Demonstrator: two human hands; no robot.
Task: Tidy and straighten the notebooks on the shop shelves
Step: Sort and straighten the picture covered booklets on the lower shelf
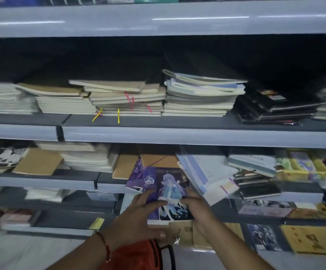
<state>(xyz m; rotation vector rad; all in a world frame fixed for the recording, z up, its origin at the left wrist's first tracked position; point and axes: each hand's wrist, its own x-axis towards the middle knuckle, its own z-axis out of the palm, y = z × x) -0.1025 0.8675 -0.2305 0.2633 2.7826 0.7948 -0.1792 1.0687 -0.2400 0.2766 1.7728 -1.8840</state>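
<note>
Far left on the middle shelf (177,136): a blurred white stack (6,99), then cream notebooks (64,103) and a skewed pile (127,100) trailing pink and yellow ribbons (118,116). Right of these, a pale blue-grey stack (201,96) with curling top covers, then black notebooks (275,110) fanned askew. One shelf down, kraft covers (38,161) at left, a tilted white bundle (207,176) slumping off the edge to the right of centre, and yellow packs (302,166) at far right. Low in the middle, left hand (132,221) with a red thread on the wrist, fingers spread flat on the left edge of the purple notebook (166,191), thumb beneath it. Right hand (197,209) gripping the notebook's right edge, thumb across the cover. Notebook itself held between both hands in front of the lower shelf, just below the kraft covers and overlapping a second purple one (134,178). Below the hands, a red bag (134,254).
</note>
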